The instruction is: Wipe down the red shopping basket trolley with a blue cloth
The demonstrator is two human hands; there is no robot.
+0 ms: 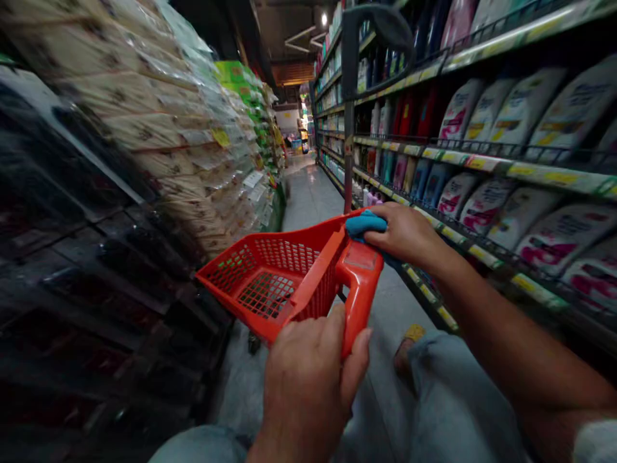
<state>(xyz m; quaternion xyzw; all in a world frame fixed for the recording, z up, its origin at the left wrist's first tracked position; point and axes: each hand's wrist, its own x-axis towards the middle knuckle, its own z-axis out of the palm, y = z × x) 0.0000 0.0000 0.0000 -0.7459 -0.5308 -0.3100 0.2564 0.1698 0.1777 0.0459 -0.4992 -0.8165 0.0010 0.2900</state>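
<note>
A red plastic shopping cart (313,273) with a perforated basket stands tilted across the view in front of me. My left hand (313,373) is wrapped round the near end of its red handle (359,289), thumb on the handle's side. At the handle's far right end, my right hand (402,231) presses a bunched blue cloth (365,224) onto the red plastic, fingers closed over it. Through the basket's grid the floor shows; no goods are seen inside it. Parts of the handle under both hands are hidden.
Shelves of shampoo bottles (523,109) line the right side, fronted by price strips (544,173). On the left rise stacked wrapped packs (159,122) and dark shelving, blurred. A grey tiled aisle floor (311,190) runs ahead. My jeans-clad legs (457,392) are below.
</note>
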